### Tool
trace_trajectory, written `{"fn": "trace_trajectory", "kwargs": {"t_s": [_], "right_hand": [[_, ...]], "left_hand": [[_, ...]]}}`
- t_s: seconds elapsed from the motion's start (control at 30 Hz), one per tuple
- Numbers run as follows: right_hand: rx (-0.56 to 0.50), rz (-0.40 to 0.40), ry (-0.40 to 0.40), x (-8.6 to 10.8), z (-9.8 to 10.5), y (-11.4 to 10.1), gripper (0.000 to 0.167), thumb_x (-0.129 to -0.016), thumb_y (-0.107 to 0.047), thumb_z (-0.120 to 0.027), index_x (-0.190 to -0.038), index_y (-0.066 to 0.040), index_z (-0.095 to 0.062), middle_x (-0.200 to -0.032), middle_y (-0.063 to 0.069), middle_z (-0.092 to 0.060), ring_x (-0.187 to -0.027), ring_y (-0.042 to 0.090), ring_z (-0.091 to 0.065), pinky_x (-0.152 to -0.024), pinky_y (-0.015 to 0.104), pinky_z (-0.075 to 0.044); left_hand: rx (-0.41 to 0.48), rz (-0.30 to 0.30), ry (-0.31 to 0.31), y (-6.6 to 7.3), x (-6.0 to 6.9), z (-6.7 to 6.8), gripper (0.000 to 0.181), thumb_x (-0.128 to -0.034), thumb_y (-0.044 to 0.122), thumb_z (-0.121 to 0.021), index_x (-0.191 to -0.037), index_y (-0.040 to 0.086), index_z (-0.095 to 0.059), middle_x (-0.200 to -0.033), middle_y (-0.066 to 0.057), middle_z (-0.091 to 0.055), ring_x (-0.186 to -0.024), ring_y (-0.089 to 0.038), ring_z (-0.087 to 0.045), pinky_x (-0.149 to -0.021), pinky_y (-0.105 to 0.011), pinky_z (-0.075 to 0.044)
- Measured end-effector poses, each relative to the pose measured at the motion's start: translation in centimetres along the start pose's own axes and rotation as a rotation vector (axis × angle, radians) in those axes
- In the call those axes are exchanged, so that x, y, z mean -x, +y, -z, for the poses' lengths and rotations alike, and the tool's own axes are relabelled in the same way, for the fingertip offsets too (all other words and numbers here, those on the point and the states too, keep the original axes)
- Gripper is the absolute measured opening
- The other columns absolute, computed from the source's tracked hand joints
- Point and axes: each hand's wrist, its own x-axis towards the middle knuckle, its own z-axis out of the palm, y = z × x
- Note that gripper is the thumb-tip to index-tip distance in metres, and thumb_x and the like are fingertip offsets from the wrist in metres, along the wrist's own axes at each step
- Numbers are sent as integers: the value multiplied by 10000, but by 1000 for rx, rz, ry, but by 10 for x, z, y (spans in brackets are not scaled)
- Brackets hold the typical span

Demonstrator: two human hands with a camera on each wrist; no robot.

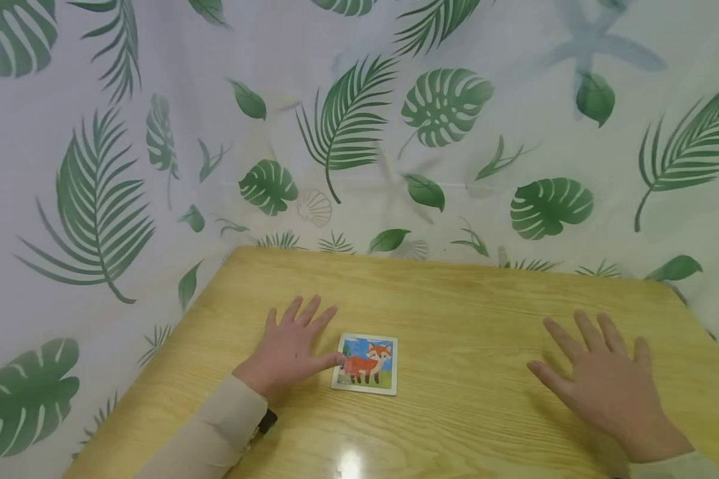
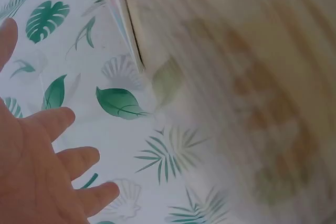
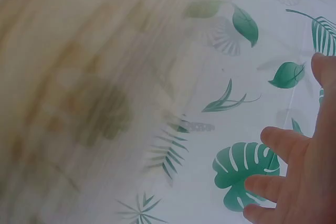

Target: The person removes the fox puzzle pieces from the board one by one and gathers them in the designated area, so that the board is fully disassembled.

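Note:
A square picture puzzle or card point(image 1: 371, 362) with a pale border and an orange fox drawn on it lies flat on the wooden table point(image 1: 455, 412). My left hand point(image 1: 290, 352) is spread just left of it, and its thumb tip overlaps the picture's left edge in the head view; whether it touches cannot be told. Far to the right, my right hand point(image 1: 611, 386) has its fingers spread over the table, holding nothing. Both wrist views show the left hand point(image 2: 42, 166) and the right hand point(image 3: 299, 166) with fingers apart.
A white curtain point(image 1: 359, 153) printed with green leaves hangs behind the table and along its left side. A dark band point(image 1: 266, 422) circles the left wrist. Light glares on the tabletop near the front.

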Motion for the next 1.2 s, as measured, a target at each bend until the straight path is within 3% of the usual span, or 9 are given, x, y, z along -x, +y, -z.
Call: {"fn": "trace_trajectory", "kwargs": {"t_s": [0.2,0.4,0.53,0.7,0.9,1.03,1.2], "right_hand": [[-78,48,8,-3,-2,-16,769,-968,-662,-505,-1564,-185,-411,-1556,317,-312,-1430,577,-171,-977,855,-105],[-260,136,29,-13,-3,-47,629,-1010,-521,-550,-1510,-144,-497,-1511,291,-404,-1389,573,-278,-977,793,-253],[-439,169,-5,-20,-4,-72,543,-1043,-452,-528,-1489,-142,-529,-1509,255,-428,-1399,531,-302,-1019,757,-265],[-582,232,-76,-32,-11,-101,483,-1075,-396,-480,-1465,-122,-556,-1492,245,-451,-1356,510,-381,-1015,746,-300],[-678,231,-175,-39,-23,-123,488,-1083,-415,-445,-1432,-107,-588,-1451,182,-511,-1339,447,-440,-1048,697,-331],[-735,232,-248,-45,-30,-135,490,-1080,-408,-458,-1440,-96,-576,-1441,140,-528,-1342,402,-454,-1074,646,-347],[-722,242,-268,-55,-37,-151,486,-1064,-413,-494,-1429,-106,-588,-1442,140,-536,-1352,406,-449,-1093,641,-330]], "left_hand": [[336,-26,-159,-2,-2,-2,881,-952,598,-599,-1640,213,-206,-1685,-118,-110,-1528,-404,-62,-1144,-711,-81],[515,-79,-277,-4,-9,-13,880,-954,534,-641,-1638,187,-210,-1693,-97,-84,-1540,-350,-18,-1195,-604,-99],[526,-134,-286,-5,-15,-17,900,-933,533,-670,-1631,166,-237,-1699,-84,-31,-1544,-327,17,-1194,-602,-115],[539,-145,-258,-8,-16,-24,946,-883,533,-730,-1625,174,-266,-1702,-58,44,-1544,-291,50,-1186,-620,-116],[521,-187,-243,-1,-15,-36,926,-887,512,-729,-1616,146,-289,-1699,-86,-27,-1544,-309,18,-1205,-560,27],[478,-162,-207,9,-15,-42,897,-884,490,-737,-1604,151,-325,-1687,-96,-120,-1542,-324,-44,-1199,-576,33],[421,-137,-173,22,-15,-45,879,-873,477,-757,-1590,152,-365,-1669,-106,-197,-1534,-352,-99,-1179,-633,17]]}}
